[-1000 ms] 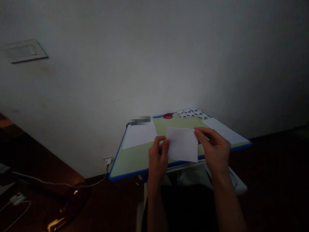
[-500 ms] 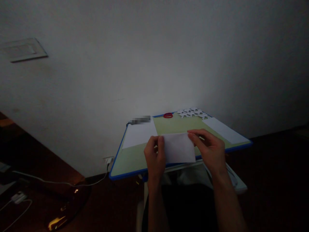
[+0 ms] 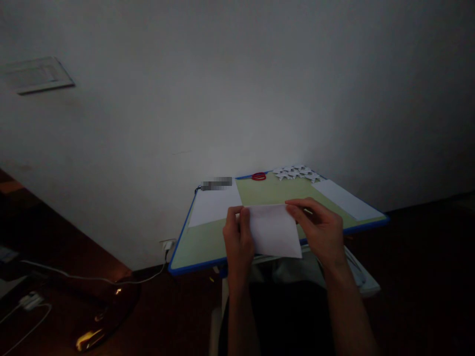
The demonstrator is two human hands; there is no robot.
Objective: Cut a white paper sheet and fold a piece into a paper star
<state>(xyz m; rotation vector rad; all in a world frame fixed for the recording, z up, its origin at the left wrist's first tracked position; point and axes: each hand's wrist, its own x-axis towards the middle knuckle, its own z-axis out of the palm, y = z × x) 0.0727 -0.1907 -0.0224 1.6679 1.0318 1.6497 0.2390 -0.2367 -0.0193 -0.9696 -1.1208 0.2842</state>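
Observation:
Both my hands hold a white sheet of paper (image 3: 275, 231) above the near edge of a small green desk with a blue rim (image 3: 208, 244). My left hand (image 3: 238, 241) pinches the sheet's upper left corner between thumb and fingers. The upper right edge is pinched by my right hand (image 3: 319, 230). The sheet hangs tilted, its lower corner past the desk edge.
On the desk lie a white sheet (image 3: 214, 204) at the left, another white sheet (image 3: 346, 199) at the right, red scissors (image 3: 259, 176) and several folded paper pieces (image 3: 296, 173) at the back. A white wall stands behind. Cables and a plug (image 3: 31, 299) lie on the dark floor at the left.
The sheet dropped lower and looked shorter half a second ago; now it hangs longer again, its lower corner past the desk edge. Both hands shifted slightly down and left.

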